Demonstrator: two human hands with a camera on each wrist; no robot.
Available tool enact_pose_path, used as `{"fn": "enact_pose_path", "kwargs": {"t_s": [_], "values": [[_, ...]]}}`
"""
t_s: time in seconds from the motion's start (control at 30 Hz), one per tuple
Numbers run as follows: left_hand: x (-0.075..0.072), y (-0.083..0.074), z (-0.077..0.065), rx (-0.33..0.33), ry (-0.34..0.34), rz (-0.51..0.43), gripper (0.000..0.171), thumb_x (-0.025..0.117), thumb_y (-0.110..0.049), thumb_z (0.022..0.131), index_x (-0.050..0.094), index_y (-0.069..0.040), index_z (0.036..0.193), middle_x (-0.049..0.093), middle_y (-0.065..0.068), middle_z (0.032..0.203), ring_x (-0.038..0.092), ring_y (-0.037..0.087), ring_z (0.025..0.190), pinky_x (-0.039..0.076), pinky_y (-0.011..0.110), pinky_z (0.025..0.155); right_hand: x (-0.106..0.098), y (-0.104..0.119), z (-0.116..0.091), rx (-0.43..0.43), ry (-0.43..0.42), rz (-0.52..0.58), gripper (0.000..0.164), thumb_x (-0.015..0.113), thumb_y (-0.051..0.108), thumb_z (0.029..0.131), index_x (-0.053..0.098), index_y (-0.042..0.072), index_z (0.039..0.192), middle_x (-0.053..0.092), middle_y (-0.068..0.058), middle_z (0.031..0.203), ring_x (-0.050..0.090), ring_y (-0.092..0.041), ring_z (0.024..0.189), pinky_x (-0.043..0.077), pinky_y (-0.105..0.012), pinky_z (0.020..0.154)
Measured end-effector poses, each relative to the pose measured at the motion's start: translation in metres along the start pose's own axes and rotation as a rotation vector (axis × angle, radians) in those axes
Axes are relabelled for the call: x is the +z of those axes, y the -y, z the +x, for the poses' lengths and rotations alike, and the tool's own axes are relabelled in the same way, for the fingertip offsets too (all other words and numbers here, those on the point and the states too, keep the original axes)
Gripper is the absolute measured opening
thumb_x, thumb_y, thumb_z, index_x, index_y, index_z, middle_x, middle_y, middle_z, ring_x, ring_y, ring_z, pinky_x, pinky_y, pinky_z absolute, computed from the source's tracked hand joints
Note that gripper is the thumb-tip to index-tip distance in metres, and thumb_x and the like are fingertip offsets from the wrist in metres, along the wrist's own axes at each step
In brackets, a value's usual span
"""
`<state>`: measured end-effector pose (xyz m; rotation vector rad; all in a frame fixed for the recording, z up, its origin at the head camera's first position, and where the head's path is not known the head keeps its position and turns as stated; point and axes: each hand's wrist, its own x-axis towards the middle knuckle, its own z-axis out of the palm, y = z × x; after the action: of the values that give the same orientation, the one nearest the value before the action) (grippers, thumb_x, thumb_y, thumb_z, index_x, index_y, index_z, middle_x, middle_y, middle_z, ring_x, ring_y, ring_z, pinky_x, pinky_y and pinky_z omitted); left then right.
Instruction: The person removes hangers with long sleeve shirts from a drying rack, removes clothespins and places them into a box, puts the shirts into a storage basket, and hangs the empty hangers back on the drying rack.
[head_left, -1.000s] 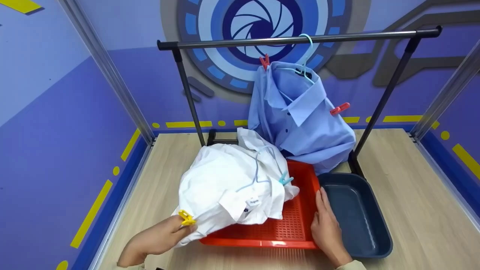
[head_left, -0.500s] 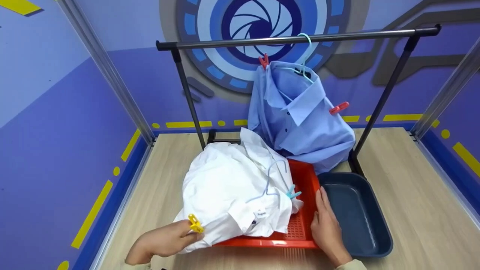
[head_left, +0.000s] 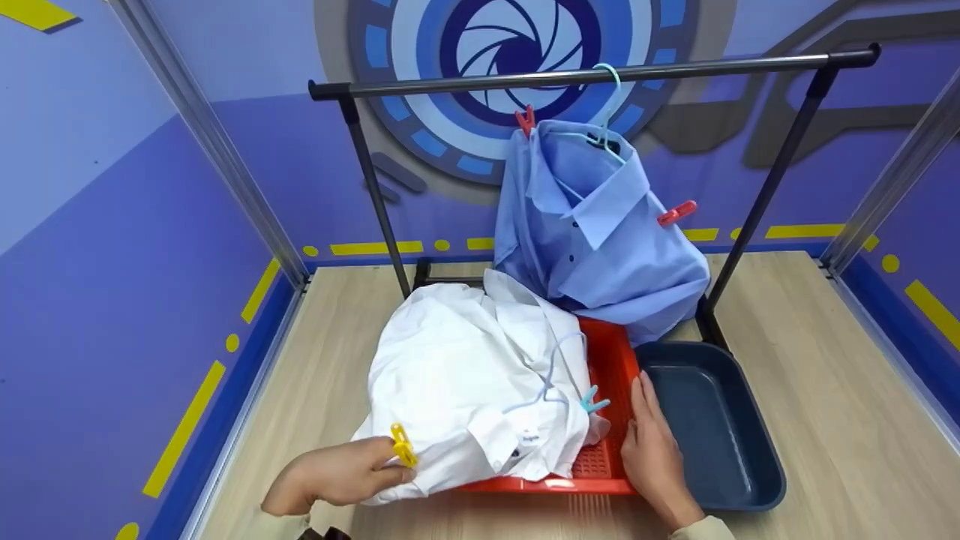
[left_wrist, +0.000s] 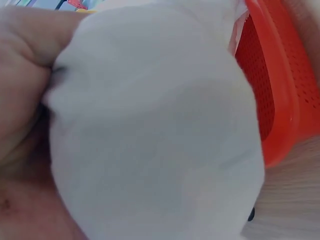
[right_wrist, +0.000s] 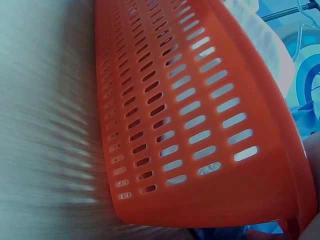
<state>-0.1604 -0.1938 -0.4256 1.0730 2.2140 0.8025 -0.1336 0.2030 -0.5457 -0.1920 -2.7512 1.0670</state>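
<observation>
A white shirt [head_left: 457,352] with a pale blue hanger [head_left: 553,371] at its collar lies bunched over the red basket [head_left: 611,360]. My left hand [head_left: 349,469] grips the shirt's near left part, and its cloth fills most of the left wrist view. A yellow clothespin [head_left: 403,445] sits right at the left fingertips. On the shirt's right side is a light blue clothespin [head_left: 594,400]. With thumb and fingers at the rim, my right hand [head_left: 654,450] holds the basket's right side. The basket's slotted wall [right_wrist: 185,115] fills much of the right wrist view.
Behind the basket, a blue shirt [head_left: 600,240] hangs by a hanger from a black metal rack [head_left: 480,84], with red clothespins [head_left: 677,213] on its shoulders. A dark grey tub [head_left: 720,427] stands close to the basket's right. Patterned walls enclose the wooden table [head_left: 810,360].
My left hand has moved right and slightly down with the white shirt, and its hanger and both clothespins have shifted right too. My right hand stays at the basket's rim.
</observation>
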Motion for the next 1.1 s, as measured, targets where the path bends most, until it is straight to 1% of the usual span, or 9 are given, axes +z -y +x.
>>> {"fn": "enact_pose_path", "kwargs": {"t_s": [0.27,0.37,0.47,0.53,0.6,0.7,0.8,0.9,1.1], "values": [[-0.003,0.000,0.002,-0.018,-0.047,-0.027,0.020,0.048,-0.016,0.100,0.059,-0.001,0.093,0.049,-0.008,0.078,0.046,-0.002,0.074,0.042,0.019,0.070,-0.002,-0.004,0.005,0.043,0.056,0.102,0.068,0.047,-0.006,0.093,0.018,0.007,0.154,0.010,-0.009,0.163,0.021,-0.036,0.147,0.027,-0.051,0.114],[-0.005,-0.002,0.004,-0.041,-0.069,-0.019,0.021,0.049,-0.016,0.100,0.061,-0.002,0.090,0.047,-0.008,0.075,0.046,-0.001,0.071,0.041,0.020,0.068,-0.007,-0.004,0.007,0.068,0.092,0.128,0.068,0.051,0.000,0.094,0.019,0.007,0.154,0.010,-0.008,0.163,0.020,-0.035,0.148,0.025,-0.052,0.115],[-0.007,-0.004,0.007,-0.059,-0.093,0.023,0.021,0.050,-0.017,0.100,0.061,-0.003,0.089,0.045,-0.010,0.074,0.046,0.001,0.071,0.041,0.021,0.068,-0.013,-0.002,0.008,0.063,0.101,0.113,0.069,0.058,0.006,0.094,0.022,0.006,0.153,0.013,-0.010,0.163,0.022,-0.037,0.147,0.026,-0.054,0.114],[-0.008,-0.005,0.008,-0.063,-0.112,0.064,0.021,0.050,-0.016,0.100,0.060,-0.004,0.087,0.043,-0.010,0.073,0.045,0.002,0.071,0.040,0.022,0.068,-0.018,0.001,0.010,0.030,0.086,0.094,0.069,0.062,0.010,0.092,0.028,0.006,0.151,0.019,-0.011,0.162,0.023,-0.038,0.146,0.028,-0.055,0.113],[-0.009,-0.007,0.009,-0.067,-0.131,0.100,0.022,0.049,-0.016,0.100,0.058,-0.005,0.085,0.041,-0.010,0.072,0.045,0.003,0.071,0.040,0.022,0.068,-0.021,0.004,0.012,-0.029,0.041,0.083,0.064,0.067,0.010,0.090,0.038,0.006,0.147,0.030,-0.011,0.158,0.027,-0.038,0.145,0.030,-0.054,0.111],[-0.012,-0.010,0.010,-0.077,-0.159,0.141,0.021,0.049,-0.017,0.100,0.058,-0.005,0.085,0.044,-0.008,0.073,0.046,0.005,0.073,0.042,0.024,0.069,-0.023,0.008,0.016,-0.123,-0.026,0.087,0.054,0.073,0.009,0.085,0.054,0.010,0.136,0.050,-0.011,0.145,0.041,-0.035,0.138,0.037,-0.050,0.107],[-0.013,-0.011,0.010,-0.085,-0.175,0.156,0.019,0.050,-0.018,0.100,0.059,-0.006,0.089,0.048,-0.006,0.076,0.047,0.007,0.076,0.043,0.026,0.070,-0.022,0.008,0.019,-0.190,-0.058,0.097,0.047,0.077,0.007,0.080,0.064,0.014,0.125,0.063,-0.011,0.130,0.056,-0.032,0.125,0.043,-0.047,0.101],[-0.013,-0.012,0.010,-0.089,-0.183,0.156,0.019,0.051,-0.019,0.100,0.059,-0.007,0.088,0.048,-0.006,0.075,0.047,0.007,0.076,0.043,0.027,0.070,-0.021,0.008,0.021,-0.234,-0.049,0.080,0.047,0.079,0.006,0.077,0.067,0.015,0.121,0.066,-0.010,0.124,0.061,-0.030,0.117,0.046,-0.047,0.098],[-0.013,-0.011,0.010,-0.105,-0.188,0.157,0.019,0.052,-0.018,0.099,0.060,-0.008,0.085,0.045,-0.007,0.072,0.046,0.007,0.074,0.042,0.026,0.069,-0.020,0.006,0.027,-0.313,-0.025,0.037,0.049,0.081,0.005,0.075,0.068,0.017,0.122,0.067,-0.004,0.123,0.061,-0.024,0.117,0.048,-0.045,0.098]]}}
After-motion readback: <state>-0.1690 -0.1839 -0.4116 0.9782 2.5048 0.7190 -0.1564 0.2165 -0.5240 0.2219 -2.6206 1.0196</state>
